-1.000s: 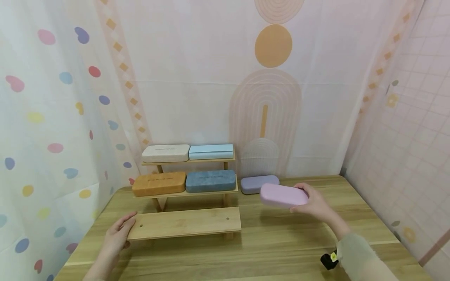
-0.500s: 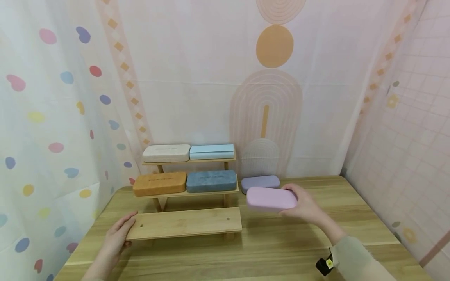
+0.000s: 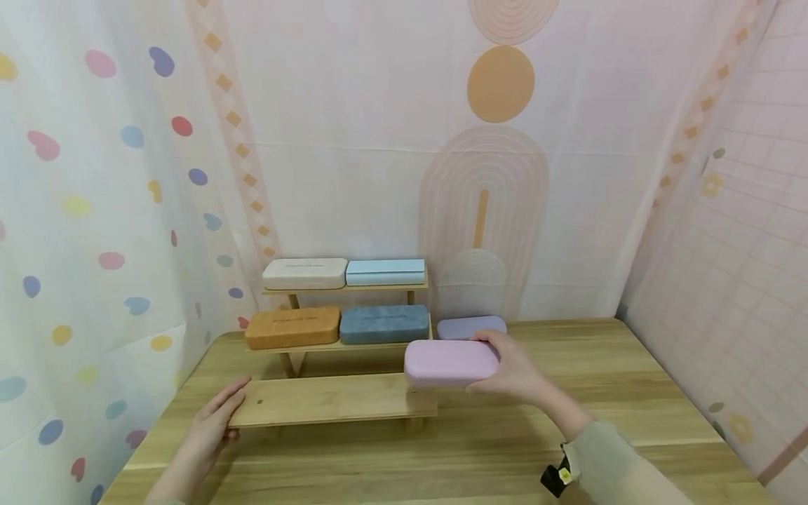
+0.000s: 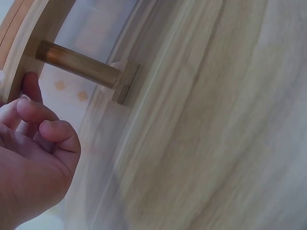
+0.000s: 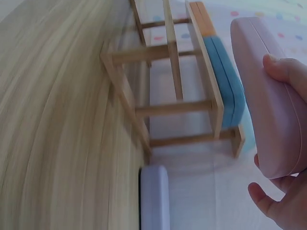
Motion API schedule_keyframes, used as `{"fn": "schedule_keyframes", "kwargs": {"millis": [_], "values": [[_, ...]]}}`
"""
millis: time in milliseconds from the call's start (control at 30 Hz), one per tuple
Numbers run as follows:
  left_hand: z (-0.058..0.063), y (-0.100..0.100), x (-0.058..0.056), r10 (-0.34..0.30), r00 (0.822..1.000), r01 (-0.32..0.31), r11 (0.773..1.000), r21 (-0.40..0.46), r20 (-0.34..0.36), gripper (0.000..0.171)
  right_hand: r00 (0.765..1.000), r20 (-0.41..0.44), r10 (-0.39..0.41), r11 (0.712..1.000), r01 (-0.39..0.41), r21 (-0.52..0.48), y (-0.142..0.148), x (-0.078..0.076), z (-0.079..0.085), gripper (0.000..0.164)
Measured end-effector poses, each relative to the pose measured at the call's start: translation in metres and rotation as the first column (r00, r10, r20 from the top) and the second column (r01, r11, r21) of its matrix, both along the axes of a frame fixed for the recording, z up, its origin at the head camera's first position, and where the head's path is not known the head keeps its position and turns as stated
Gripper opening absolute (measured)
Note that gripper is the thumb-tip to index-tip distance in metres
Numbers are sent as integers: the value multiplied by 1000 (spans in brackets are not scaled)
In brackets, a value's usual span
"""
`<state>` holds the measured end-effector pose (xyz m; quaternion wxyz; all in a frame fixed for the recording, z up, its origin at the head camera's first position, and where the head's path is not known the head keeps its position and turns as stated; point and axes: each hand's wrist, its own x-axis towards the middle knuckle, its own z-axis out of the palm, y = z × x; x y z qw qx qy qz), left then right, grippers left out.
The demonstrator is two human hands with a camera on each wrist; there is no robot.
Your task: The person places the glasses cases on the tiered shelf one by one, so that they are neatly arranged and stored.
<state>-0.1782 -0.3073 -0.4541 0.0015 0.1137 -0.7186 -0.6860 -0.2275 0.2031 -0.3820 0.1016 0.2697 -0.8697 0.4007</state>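
My right hand [image 3: 514, 372] grips the right end of a pink glasses case [image 3: 449, 362], held in the air over the right end of the lowest step of a wooden tiered shelf [image 3: 328, 400]. In the right wrist view, the thumb lies on one side of the pink case [image 5: 264, 96]. My left hand [image 3: 211, 421] holds the left end of that lowest step; in the left wrist view some fingers [image 4: 60, 132] are curled by the board's edge. Orange [image 3: 293, 327] and blue [image 3: 384, 324] cases lie on the middle step. White [image 3: 306, 273] and light blue [image 3: 386, 272] cases lie on the top step.
A purple glasses case [image 3: 470, 327] lies on the wooden table [image 3: 600, 379], right of the shelf and partly behind my right hand. Patterned curtains [image 3: 353, 175] stand behind and at both sides. A black strap item [image 3: 555, 480] hangs at my right wrist.
My right hand has carried the pink case leftward, from in front of the purple case to above the lowest step's right end. The left hand stays on the step; the head view shifts slightly.
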Motion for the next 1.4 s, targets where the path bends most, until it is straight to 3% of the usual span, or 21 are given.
{"fn": "schedule_keyframes", "kwargs": {"millis": [233,500,933,1400], "values": [[0,-7,3,-42,999,42,999,-21,10,24,998,17,54,999,-54,-4,-28,-4,5,77],[-1,-15,5,-121,993,120,990,-70,-7,38,994,28,106,994,-106,0,-60,-10,10,71],[-1,-26,10,-273,962,272,960,-63,-14,33,988,54,144,990,-144,0,-107,-16,14,69],[0,-24,13,-270,962,266,959,-92,-29,40,991,33,132,990,-134,46,-156,-21,4,69]]}}
